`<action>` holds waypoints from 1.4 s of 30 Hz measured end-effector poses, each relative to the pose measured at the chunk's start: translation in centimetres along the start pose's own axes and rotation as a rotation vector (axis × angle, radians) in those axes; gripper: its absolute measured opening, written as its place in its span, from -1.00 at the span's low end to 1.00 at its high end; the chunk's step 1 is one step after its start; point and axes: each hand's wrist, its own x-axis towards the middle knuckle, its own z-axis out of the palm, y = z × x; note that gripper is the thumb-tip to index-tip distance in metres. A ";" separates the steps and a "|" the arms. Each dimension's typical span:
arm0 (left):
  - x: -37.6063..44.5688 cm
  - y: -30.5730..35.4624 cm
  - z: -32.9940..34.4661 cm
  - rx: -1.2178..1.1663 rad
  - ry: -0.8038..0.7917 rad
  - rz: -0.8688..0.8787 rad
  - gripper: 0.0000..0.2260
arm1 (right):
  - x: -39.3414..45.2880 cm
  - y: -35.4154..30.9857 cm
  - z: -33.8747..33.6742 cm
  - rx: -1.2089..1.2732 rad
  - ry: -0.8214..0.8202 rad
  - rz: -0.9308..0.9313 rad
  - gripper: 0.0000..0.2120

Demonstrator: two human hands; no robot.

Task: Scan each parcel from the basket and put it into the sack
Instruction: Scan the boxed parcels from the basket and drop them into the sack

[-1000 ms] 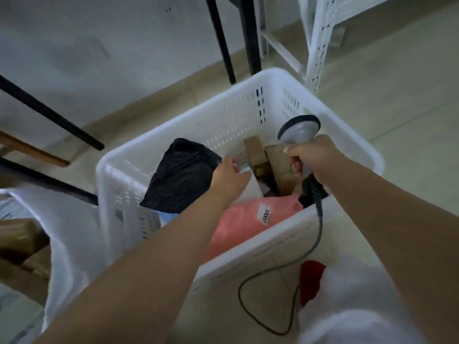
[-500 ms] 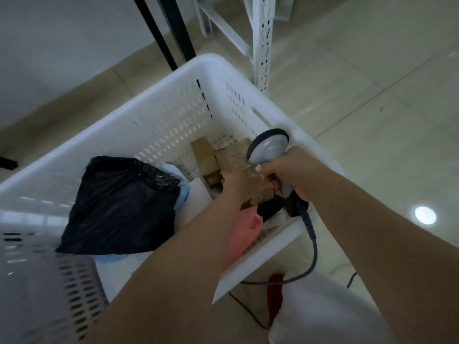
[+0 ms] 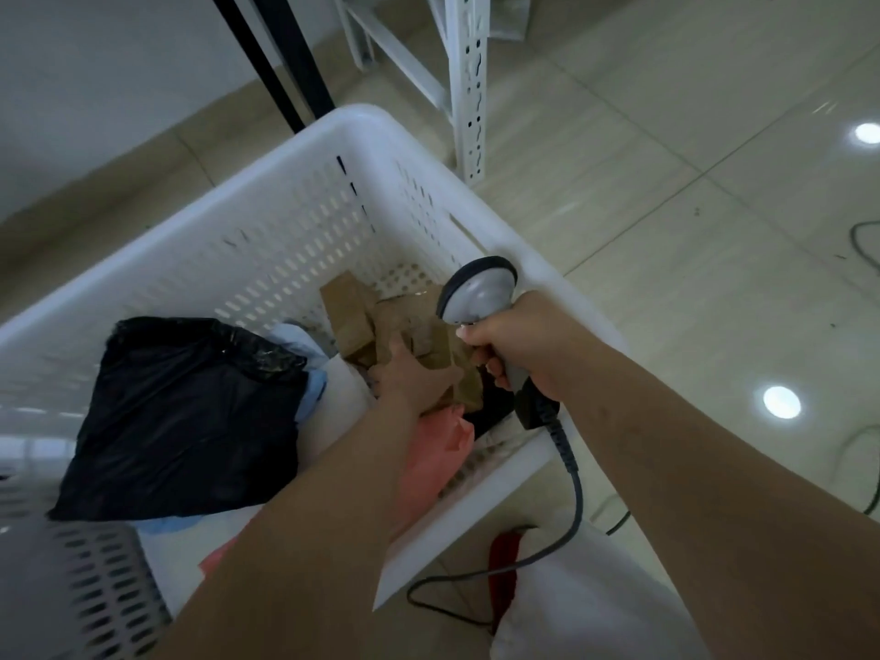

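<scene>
A white perforated basket (image 3: 295,240) holds several parcels: a black bag (image 3: 181,416), a pink bag (image 3: 435,457), a white-and-blue one (image 3: 309,345) and brown cardboard boxes (image 3: 350,312). My left hand (image 3: 409,376) reaches into the basket and grips a brown cardboard parcel (image 3: 445,357) near the right wall. My right hand (image 3: 516,343) holds a grey handheld scanner (image 3: 476,290) above the basket's right rim, its head pointing down at the boxes. A white sack (image 3: 585,607) with a red edge lies at the bottom right.
The scanner's grey cable (image 3: 569,512) loops down to the tiled floor (image 3: 690,207) in front of the basket. A white metal rack post (image 3: 469,88) and black table legs (image 3: 290,54) stand behind the basket. Another cable (image 3: 866,240) runs at the far right.
My left hand has moved from the black bag's edge rightwards to the brown boxes and taken hold of one. The view has swung right and closer; the scanner stays over the basket.
</scene>
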 end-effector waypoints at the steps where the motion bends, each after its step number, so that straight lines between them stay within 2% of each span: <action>1: -1.1 0.1 -0.8 -0.014 -0.002 0.034 0.17 | -0.1 -0.1 0.0 0.009 0.009 0.002 -0.75; 3: -4.3 1.0 -2.9 -0.177 -0.027 0.072 -0.03 | -0.4 -0.2 0.2 0.019 0.036 -0.001 -0.76; 5: -6.5 0.9 -4.9 -0.369 -0.042 0.110 -0.44 | -0.9 -0.2 0.4 0.047 0.040 -0.022 -0.76; 12: -13.7 -1.9 -13.0 -0.868 -0.095 -0.024 -0.64 | -5.3 -1.0 3.2 0.194 0.066 -0.112 -0.82; 15: -17.4 -3.7 -16.2 -1.097 -0.143 -0.042 -0.59 | -8.7 -1.5 5.4 0.264 0.071 -0.198 -0.88; 17: -20.0 -5.0 -17.7 -1.251 -0.181 -0.020 -0.52 | -11.3 -1.7 7.4 0.304 0.072 -0.251 -0.81; 19: -22.8 -5.7 -18.9 -1.301 -0.171 0.007 -0.49 | -14.1 -1.9 9.3 0.333 0.079 -0.291 -0.73; 22: -27.0 -6.1 -20.7 -1.182 -0.061 0.057 -0.55 | -17.3 -1.8 11.4 0.399 0.061 -0.359 -0.67; 24: -29.8 -7.2 -23.0 -0.998 0.099 0.097 -0.67 | -19.9 -1.1 13.5 0.409 0.003 -0.389 -0.67; 26: -32.8 -8.1 -24.8 -0.797 0.239 0.158 -0.63 | -22.3 -0.4 15.3 0.378 -0.038 -0.415 -0.67; 28: -35.6 -8.4 -26.2 -0.700 0.290 0.205 -0.70 | -24.8 -0.3 16.6 0.369 -0.062 -0.445 -0.72; 29: -37.0 -8.5 -26.9 -0.728 0.284 0.198 -0.77 | -26.1 -0.5 17.1 0.373 -0.076 -0.456 -0.74; 30: -38.4 -8.5 -27.6 -0.777 0.260 0.184 -0.72 | -27.4 -0.8 17.4 0.377 -0.099 -0.465 -0.75; 32: -40.7 -9.0 -29.2 -0.848 0.170 0.160 -0.40 | -29.9 -1.2 18.0 0.364 -0.155 -0.480 -0.75; 33: -41.9 -9.2 -29.9 -0.876 0.129 0.155 -0.32 | -31.1 -1.4 18.3 0.357 -0.192 -0.494 -0.75; 35: -44.3 -10.0 -30.9 -1.005 0.097 0.170 -0.43 | -33.4 -1.8 19.0 0.369 -0.260 -0.536 -0.79; 37: -45.9 -11.1 -31.6 -1.209 0.095 0.229 -0.54 | -35.4 -2.3 19.7 0.396 -0.257 -0.587 -0.85; 40: -48.2 -11.9 -32.4 -1.416 0.059 0.382 -0.55 | -37.6 -2.8 20.4 0.393 -0.167 -0.626 -0.77; 42: -49.6 -12.0 -32.7 -1.480 0.030 0.446 -0.56 | -39.1 -2.8 21.0 0.412 -0.182 -0.622 -0.74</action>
